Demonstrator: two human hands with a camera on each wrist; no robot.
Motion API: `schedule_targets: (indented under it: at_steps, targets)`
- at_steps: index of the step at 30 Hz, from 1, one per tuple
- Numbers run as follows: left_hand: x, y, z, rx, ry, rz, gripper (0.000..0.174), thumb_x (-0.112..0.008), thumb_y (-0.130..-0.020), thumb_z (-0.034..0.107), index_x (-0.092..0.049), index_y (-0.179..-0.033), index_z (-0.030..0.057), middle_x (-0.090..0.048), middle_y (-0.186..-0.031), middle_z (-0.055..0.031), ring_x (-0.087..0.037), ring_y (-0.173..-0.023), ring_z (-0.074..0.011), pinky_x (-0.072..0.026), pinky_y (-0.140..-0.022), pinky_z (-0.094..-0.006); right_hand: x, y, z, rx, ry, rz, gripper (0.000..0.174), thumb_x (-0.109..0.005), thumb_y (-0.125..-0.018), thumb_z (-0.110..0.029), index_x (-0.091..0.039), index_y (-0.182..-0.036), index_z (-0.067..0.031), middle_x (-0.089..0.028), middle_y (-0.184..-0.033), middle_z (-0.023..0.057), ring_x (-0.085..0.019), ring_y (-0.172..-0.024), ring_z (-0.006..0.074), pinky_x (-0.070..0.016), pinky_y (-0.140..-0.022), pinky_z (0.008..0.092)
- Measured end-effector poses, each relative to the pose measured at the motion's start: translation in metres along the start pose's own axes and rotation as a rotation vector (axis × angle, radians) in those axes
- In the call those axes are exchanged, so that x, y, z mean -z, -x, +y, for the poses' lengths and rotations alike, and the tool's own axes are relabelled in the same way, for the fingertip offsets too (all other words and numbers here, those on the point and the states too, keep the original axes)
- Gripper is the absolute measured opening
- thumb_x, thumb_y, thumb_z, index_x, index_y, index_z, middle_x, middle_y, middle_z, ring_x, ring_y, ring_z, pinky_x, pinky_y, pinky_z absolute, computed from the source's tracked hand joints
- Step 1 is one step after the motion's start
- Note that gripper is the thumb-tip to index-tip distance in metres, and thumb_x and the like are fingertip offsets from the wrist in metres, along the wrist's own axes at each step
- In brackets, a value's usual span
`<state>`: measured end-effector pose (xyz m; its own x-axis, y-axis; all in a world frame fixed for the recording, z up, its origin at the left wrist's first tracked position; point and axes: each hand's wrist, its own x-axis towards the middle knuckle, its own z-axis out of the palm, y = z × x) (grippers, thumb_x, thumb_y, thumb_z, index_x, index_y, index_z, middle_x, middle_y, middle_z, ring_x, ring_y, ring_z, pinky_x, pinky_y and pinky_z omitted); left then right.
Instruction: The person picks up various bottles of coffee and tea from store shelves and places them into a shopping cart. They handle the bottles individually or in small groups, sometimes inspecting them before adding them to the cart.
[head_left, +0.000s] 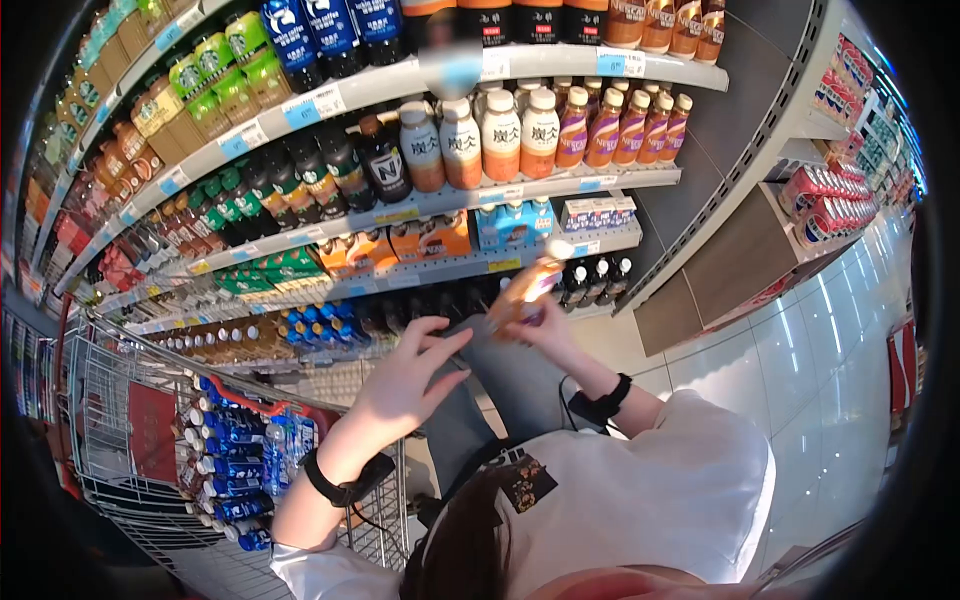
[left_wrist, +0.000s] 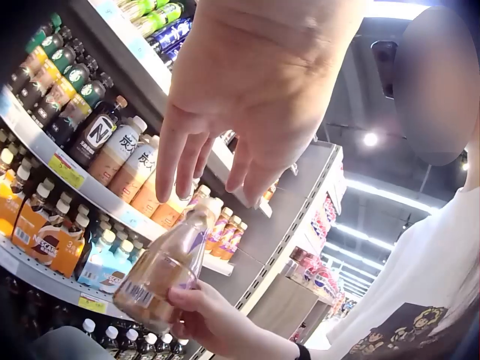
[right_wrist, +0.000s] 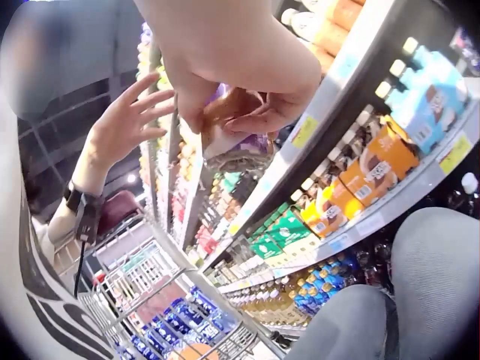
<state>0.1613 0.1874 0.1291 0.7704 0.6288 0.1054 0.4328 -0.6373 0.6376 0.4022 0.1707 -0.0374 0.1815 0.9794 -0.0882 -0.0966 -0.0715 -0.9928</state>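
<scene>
My right hand (head_left: 545,332) grips a brown coffee drink bottle (head_left: 522,295) with a purple label and a pale cap, tilted in front of the lower shelves. In the left wrist view the thumb of the right hand (left_wrist: 206,311) presses on the bottle (left_wrist: 161,274) near its base, where a barcode shows. My left hand (head_left: 400,375) hovers to the left of the bottle, holding nothing, its fingers spread and relaxed. From the left wrist, the left hand (left_wrist: 251,90) hangs above the bottle's cap. The right wrist view shows the bottle (right_wrist: 238,150) partly hidden behind my fingers.
Similar purple-labelled bottles (head_left: 605,130) stand at the right end of a shelf, beside white and orange bottles (head_left: 500,140). Orange multipacks (head_left: 430,237) sit one shelf lower. A shopping cart (head_left: 110,460) with blue-labelled bottle packs (head_left: 235,455) is at my left; tiled floor (head_left: 800,370) stretches right.
</scene>
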Motion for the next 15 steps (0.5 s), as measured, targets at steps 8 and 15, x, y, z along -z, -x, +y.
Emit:
schedule_targets:
  at_steps: [8,15]
  targets:
    - [-0.001,0.002,-0.002,-0.039,-0.040,0.027,0.042,-0.064,-0.082,0.016,-0.052,-0.121,0.0065,-0.044,-0.117,-0.0117,-0.055,-0.086,-0.0214,-0.0483,-0.072,-0.0317,0.142,-0.103,-0.056,0.251,-0.157,0.428,0.051,-0.069,-0.077,-0.029,-0.044,-0.116,-0.0076,-0.058,-0.091,0.0030,-0.054,-0.067,0.0068,-0.0420,-0.049,0.0206]
    - [-0.001,0.002,-0.002,0.002,-0.018,-0.005,0.043,-0.062,-0.083,0.015,-0.049,-0.123,0.0062,-0.045,-0.109,-0.0118,-0.056,-0.083,-0.0243,-0.0477,-0.071,-0.0340,0.189,-0.151,-0.097,0.542,0.617,0.622,0.065,-0.076,-0.067,-0.031,-0.045,-0.117,-0.0048,-0.064,-0.098,0.0129,-0.062,-0.090,0.0255,-0.0477,-0.078,0.0349]
